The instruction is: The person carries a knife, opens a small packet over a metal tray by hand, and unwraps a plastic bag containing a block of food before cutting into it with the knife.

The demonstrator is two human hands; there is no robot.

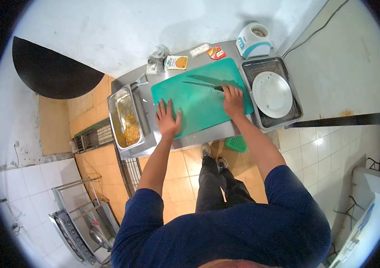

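Observation:
A green cutting board (pixel 194 107) lies on the metal table in front of me. My right hand (pixel 233 100) is closed round the black handle of a kitchen knife (pixel 199 84), over the board's right half. The blade points left and slightly away from me, and its shadow falls on the board. My left hand (pixel 167 119) rests on the board's near left edge, fingers spread, with nothing in it. Left of that hand stands a deep steel pan (pixel 115 107) with a yellow-orange food (pixel 131 133) in it.
Behind the board lie a yellow-green packet (pixel 176 62), a red packet (pixel 216 52), a white wrapped item (pixel 199 50) and a plastic bag (pixel 156 62). At right, a white plate (pixel 272 94) sits in a dark tray (pixel 294 117). A blender base (pixel 253 40) stands at the back right.

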